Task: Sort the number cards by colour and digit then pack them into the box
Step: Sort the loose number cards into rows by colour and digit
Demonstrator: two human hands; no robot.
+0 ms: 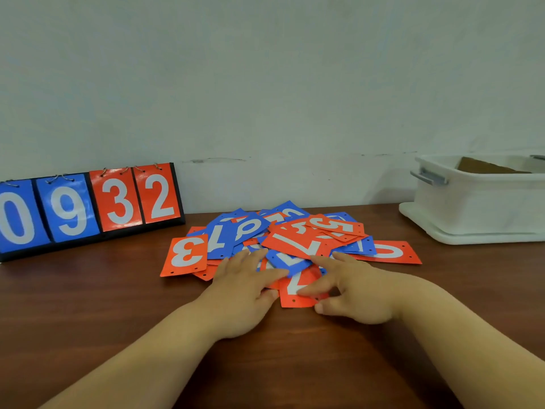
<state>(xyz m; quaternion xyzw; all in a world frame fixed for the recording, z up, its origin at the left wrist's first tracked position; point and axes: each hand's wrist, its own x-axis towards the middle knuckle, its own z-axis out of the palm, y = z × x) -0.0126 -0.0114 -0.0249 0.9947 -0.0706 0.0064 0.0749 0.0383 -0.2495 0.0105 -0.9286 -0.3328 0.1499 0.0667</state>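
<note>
Loose heap of red and blue number cards (292, 240), white digits, lying mixed and overlapping on a dark wooden table (88, 305), centre of view, just beyond both hands. Left hand (244, 293): palm down, fingers spread and flat on the near left edge of the heap, gripping nothing. Right hand (351, 290): palm down, fingers extended onto the near right edge of the heap, forefinger pressing a red card (295, 293) that juts out toward the person between the two hands; thumb on the table just beside that card's near corner; nothing lifted. A red card showing 3 (185, 255) lies at the heap's left edge, just left of the left hand. White plastic box (477, 202), open, grey handle, stands at far right, well apart from the heap; something brown inside. Flip scoreboard (88, 208) stands far left against the wall (265, 84), reading blue 0, blue 9, red 3, red 2.
</note>
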